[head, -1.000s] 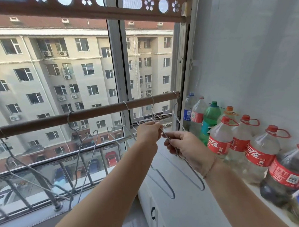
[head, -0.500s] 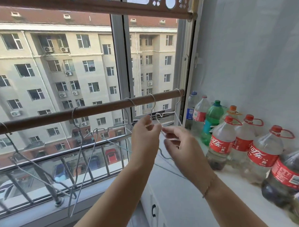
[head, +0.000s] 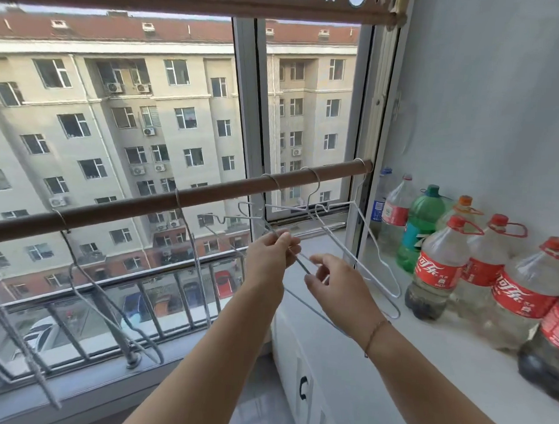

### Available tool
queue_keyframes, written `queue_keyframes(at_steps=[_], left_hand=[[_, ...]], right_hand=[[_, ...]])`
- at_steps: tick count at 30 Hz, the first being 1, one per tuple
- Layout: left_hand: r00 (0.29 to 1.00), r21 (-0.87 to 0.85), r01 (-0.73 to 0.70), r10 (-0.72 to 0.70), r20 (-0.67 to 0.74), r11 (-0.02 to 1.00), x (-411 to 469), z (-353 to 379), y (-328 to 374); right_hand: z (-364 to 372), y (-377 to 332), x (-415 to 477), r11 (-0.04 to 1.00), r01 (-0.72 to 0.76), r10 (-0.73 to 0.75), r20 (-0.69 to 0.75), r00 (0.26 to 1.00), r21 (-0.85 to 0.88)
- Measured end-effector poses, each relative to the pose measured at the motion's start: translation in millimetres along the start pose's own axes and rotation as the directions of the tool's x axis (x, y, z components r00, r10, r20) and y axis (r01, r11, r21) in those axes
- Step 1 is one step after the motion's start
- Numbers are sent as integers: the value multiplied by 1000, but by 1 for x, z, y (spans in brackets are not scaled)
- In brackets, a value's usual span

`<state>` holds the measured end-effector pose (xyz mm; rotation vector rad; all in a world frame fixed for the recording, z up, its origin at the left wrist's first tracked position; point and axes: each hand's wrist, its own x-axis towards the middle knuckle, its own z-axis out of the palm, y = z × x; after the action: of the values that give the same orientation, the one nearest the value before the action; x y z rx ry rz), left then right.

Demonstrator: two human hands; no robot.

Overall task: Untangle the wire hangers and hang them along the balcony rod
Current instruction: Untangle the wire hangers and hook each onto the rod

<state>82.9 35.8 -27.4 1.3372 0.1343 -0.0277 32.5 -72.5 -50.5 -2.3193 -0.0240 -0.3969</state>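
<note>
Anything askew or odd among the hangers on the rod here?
Yes. Near the right end of the rod, the white hangers overlap and hang tilted, crossing each other, while the left hand and right hand pinch a wire between them. Nothing looks broken.

Bright daylight pours in through the window (head: 113,172), leaving the building outside pale and slightly washed out. The wall (head: 485,92) on the right is evenly lit, with only soft shadows under the bottles (head: 439,270). Wide-angle distortion bows the rod (head: 176,196) and the window frame (most at the edges). The lower-left hangers (head: 107,316) look smeared and soft; detail is mildly blurry throughout.
</note>
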Motion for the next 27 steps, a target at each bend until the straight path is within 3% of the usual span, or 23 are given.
queue_keyframes(at_steps=[3, 13, 22, 27], left_hand=[[1000, -50, -7, 7, -9, 999, 0, 1, 7], [994, -191, 30, -50, -99, 981, 19, -13, 25], [991, 14, 133, -133, 9, 991, -21, -32, -51], [976, 221, 155, -183, 115, 963, -48, -54, -89]], right_hand=[[-2, 1, 3, 999, -7, 9, 35, 999, -52], [2, -22, 23, 996, 10, -15, 56, 998, 86], [18, 25, -10, 973, -57, 14, 192, 981, 223], [26, 51, -24, 983, -20, -22, 230, 973, 181]])
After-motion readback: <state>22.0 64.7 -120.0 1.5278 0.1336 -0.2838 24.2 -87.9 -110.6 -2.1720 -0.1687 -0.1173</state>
